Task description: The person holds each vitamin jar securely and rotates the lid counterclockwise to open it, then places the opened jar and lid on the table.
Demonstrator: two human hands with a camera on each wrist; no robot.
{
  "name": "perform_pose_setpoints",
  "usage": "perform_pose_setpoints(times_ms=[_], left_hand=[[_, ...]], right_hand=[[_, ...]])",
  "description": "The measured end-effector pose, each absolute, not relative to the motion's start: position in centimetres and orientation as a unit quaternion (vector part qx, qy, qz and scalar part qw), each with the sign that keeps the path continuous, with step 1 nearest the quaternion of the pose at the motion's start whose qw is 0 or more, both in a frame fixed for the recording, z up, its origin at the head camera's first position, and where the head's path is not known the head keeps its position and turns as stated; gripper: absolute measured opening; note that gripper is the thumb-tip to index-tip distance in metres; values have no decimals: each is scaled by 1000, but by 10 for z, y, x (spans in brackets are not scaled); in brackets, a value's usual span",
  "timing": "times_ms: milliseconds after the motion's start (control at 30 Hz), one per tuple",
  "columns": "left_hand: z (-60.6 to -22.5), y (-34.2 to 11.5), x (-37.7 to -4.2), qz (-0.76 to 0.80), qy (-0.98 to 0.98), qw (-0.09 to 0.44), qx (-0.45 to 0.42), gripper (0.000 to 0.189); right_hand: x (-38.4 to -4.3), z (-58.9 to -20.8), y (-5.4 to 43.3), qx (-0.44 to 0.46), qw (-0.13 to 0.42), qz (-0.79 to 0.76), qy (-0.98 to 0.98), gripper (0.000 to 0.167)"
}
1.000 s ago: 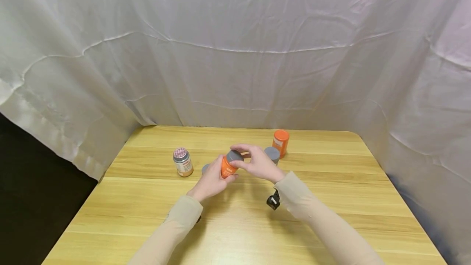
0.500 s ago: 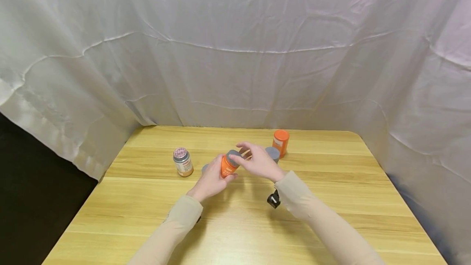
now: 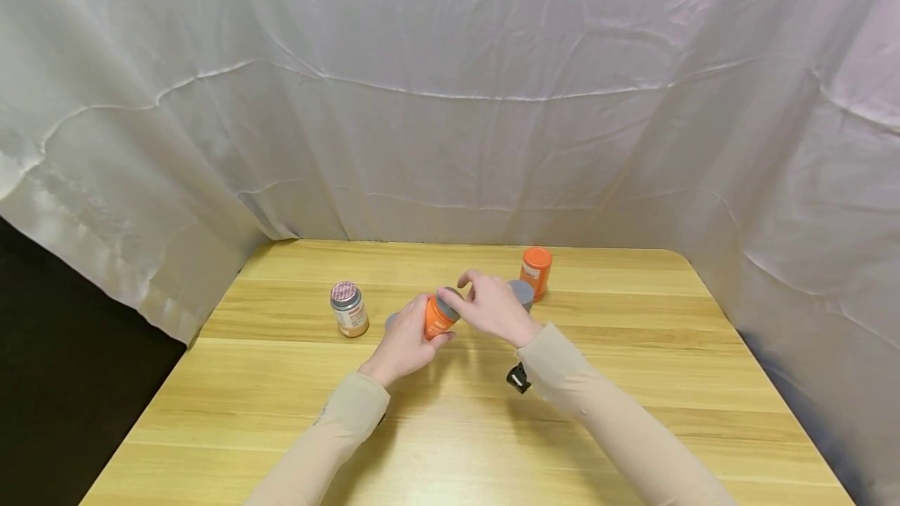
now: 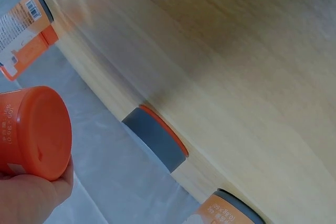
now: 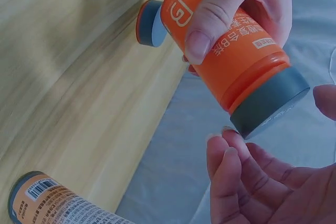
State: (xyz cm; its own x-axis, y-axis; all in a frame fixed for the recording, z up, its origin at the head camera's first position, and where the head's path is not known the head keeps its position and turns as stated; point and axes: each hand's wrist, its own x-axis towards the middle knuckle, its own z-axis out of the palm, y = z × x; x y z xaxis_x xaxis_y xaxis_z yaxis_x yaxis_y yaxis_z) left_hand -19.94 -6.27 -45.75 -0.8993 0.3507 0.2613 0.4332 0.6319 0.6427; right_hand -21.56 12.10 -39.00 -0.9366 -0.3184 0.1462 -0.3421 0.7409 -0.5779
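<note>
My left hand [image 3: 404, 342] grips an orange bottle [image 3: 437, 318], held tilted above the table with its grey cap [image 3: 448, 302] toward my right hand [image 3: 492, 309]. In the right wrist view, bent right fingers [image 5: 228, 166] lie at the cap's lower edge, and the thumb stands slightly apart on its other side. Whether the fingertips touch the cap is hard to tell. A short grey piece with an orange rim [image 4: 155, 137], like a lid, rests on the table beyond my left hand. In the left wrist view, the bottle's orange base faces the camera.
A jar with a grey lid and pink checked top [image 3: 349, 309] stands to the left. Behind my right hand are a grey-topped container [image 3: 521, 293], partly hidden, and an orange bottle [image 3: 537, 272]. Pale curtains [image 3: 450, 139] border the wooden table [image 3: 619, 334].
My right hand has loosened its grasp of the cap, drawn its fingers back and brought the thumb round the cap's near side. The left hand and bottle have barely shifted.
</note>
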Motion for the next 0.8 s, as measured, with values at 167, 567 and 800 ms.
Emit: perform_pose_setpoints(times_ms=[167, 567, 800], left_hand=[[-459, -62, -201, -363, -902, 63, -224, 55], [-456, -60, -200, -363, -903, 63, -222, 54], [-455, -59, -200, -367, -902, 59, -219, 53]], right_hand=[[-215, -391, 121, 178, 21, 314, -932, 47], [-215, -394, 124, 209, 46, 311, -926, 39], [-215, -397, 129, 259, 66, 310, -912, 34]])
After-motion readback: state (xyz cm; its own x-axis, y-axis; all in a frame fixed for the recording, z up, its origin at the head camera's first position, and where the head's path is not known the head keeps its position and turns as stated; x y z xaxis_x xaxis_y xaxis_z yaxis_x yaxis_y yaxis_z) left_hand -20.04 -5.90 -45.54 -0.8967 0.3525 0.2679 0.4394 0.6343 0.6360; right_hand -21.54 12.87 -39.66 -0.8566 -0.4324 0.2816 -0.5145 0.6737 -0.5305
